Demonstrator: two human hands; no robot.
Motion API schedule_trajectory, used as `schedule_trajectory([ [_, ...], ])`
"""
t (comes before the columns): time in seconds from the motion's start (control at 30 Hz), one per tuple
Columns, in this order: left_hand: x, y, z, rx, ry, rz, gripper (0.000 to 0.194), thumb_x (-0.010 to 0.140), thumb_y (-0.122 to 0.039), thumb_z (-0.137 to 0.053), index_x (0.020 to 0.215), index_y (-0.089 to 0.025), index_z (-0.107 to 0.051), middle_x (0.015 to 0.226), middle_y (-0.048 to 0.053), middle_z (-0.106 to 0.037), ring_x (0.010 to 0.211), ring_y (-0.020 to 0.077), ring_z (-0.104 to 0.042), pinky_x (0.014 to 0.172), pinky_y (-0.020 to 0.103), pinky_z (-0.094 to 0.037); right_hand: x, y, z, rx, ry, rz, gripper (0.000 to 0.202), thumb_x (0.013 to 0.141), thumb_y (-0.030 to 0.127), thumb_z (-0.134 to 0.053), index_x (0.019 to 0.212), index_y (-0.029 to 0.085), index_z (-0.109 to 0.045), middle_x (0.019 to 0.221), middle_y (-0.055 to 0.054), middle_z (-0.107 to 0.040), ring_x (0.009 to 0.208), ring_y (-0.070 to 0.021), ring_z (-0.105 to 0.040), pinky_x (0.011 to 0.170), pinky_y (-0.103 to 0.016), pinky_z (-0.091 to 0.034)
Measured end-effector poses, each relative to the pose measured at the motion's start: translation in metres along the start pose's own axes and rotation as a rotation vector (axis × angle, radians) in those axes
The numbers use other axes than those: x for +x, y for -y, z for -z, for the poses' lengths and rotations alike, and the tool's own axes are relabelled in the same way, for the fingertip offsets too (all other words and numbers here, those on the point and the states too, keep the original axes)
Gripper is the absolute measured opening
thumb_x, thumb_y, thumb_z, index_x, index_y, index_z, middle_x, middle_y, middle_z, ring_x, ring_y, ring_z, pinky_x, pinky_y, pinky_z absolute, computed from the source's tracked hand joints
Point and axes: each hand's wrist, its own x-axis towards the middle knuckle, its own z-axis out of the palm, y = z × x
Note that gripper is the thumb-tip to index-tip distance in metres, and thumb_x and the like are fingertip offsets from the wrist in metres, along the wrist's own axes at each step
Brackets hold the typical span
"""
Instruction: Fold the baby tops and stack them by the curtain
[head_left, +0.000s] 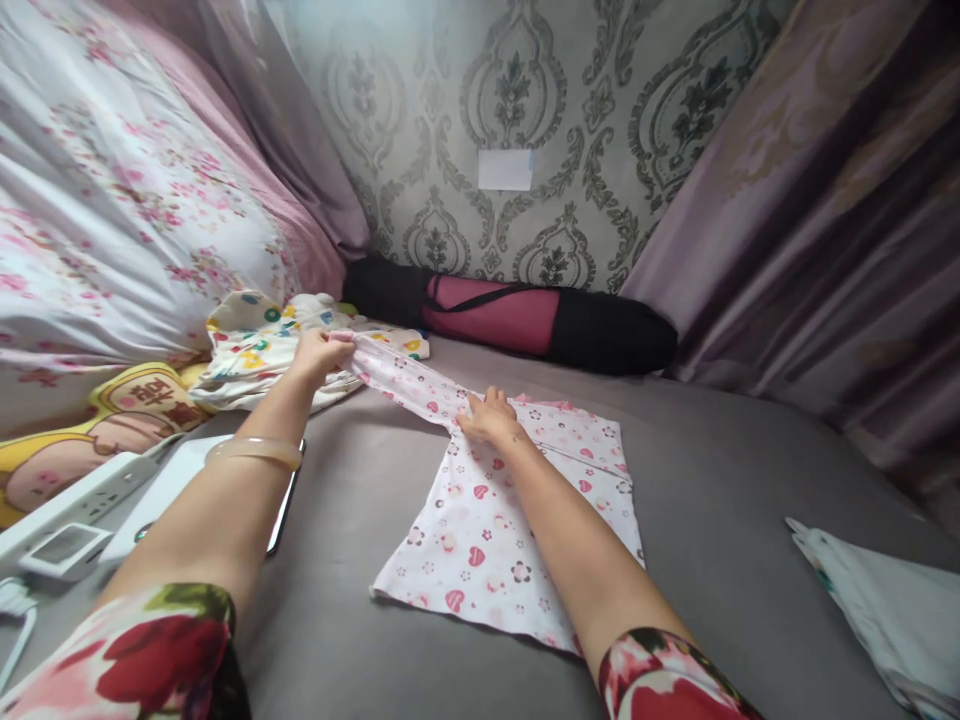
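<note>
A small white long-sleeved shirt (480, 530) with pink hearts and flowers lies on the grey bed sheet, its body partly folded over at the right. My left hand (324, 355) is closed around the pink cuff of one sleeve and holds that sleeve stretched out to the left. At the shoulder of the shirt, my right hand (491, 415) rests on the cloth with its fingers somewhat apart. My right forearm crosses above the shirt and hides part of it.
Behind the shirt lies a long black and dark pink bag (491, 315) against the patterned wall. Patterned cloth (259, 345), a yellow cartoon cushion (97, 430), a white tablet-like device (172, 490) and a power strip (90, 495) are at left. Folded pale cloth (885, 610) lies right.
</note>
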Motion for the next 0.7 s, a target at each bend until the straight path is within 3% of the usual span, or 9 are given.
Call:
schedule_trajectory([
  [0.13, -0.006, -0.030, 0.007, -0.325, 0.117, 0.077, 0.028, 0.056, -0.017, -0.068, 0.083, -0.012, -0.062, 0.064, 0.000, -0.059, 0.067, 0.0187, -0.063, 0.067, 0.034, -0.057, 0.011, 0.004, 0.006, -0.024, 0.089, -0.046, 0.072, 0.081, 0.058, -0.058, 0.143, 0.024, -0.046, 0.145, -0.016, -0.038, 0.133, -0.0358, -0.034, 0.102, -0.045, -0.036],
  [0.33, -0.030, -0.077, 0.003, -0.445, 0.162, -0.086, 0.033, 0.052, -0.019, -0.071, 0.083, -0.013, -0.060, 0.062, -0.004, -0.056, 0.058, 0.0114, -0.056, 0.061, 0.026, -0.051, 0.026, 0.010, 0.014, -0.045, 0.208, -0.084, 0.089, 0.073, 0.064, -0.062, 0.148, 0.024, -0.037, 0.153, -0.017, -0.027, 0.140, -0.0366, -0.023, 0.107, -0.050, -0.029],
  [0.53, -0.076, -0.120, -0.034, -0.517, 0.189, -0.166, 0.029, 0.054, -0.021, -0.066, 0.081, -0.015, -0.057, 0.062, -0.004, -0.055, 0.054, 0.0119, -0.053, 0.051, 0.022, -0.044, 0.032, 0.012, 0.017, -0.033, 0.245, -0.102, 0.092, 0.066, 0.061, -0.071, 0.145, 0.025, -0.042, 0.154, -0.016, -0.025, 0.142, -0.0388, -0.018, 0.109, -0.051, -0.025],
  [0.6, -0.088, -0.128, -0.049, -0.518, 0.174, -0.174, 0.026, 0.057, -0.021, -0.063, 0.081, -0.015, -0.056, 0.063, -0.003, -0.055, 0.055, 0.0131, -0.054, 0.051, 0.023, -0.044, 0.032, 0.006, 0.014, 0.066, 0.172, -0.075, 0.088, 0.063, 0.056, -0.077, 0.140, 0.023, -0.049, 0.152, -0.017, -0.031, 0.140, -0.0401, -0.023, 0.108, -0.052, -0.028],
  [0.7, -0.101, -0.132, -0.071, -0.485, 0.111, -0.220, 0.021, 0.062, -0.023, -0.061, 0.081, -0.016, -0.056, 0.067, -0.002, -0.057, 0.063, 0.0150, -0.057, 0.057, 0.025, -0.047, 0.028, -0.012, 0.008, 0.246, 0.009, -0.004, 0.075, 0.063, 0.043, -0.081, 0.131, 0.022, -0.058, 0.138, -0.016, -0.051, 0.130, -0.0371, -0.043, 0.103, -0.048, -0.038],
])
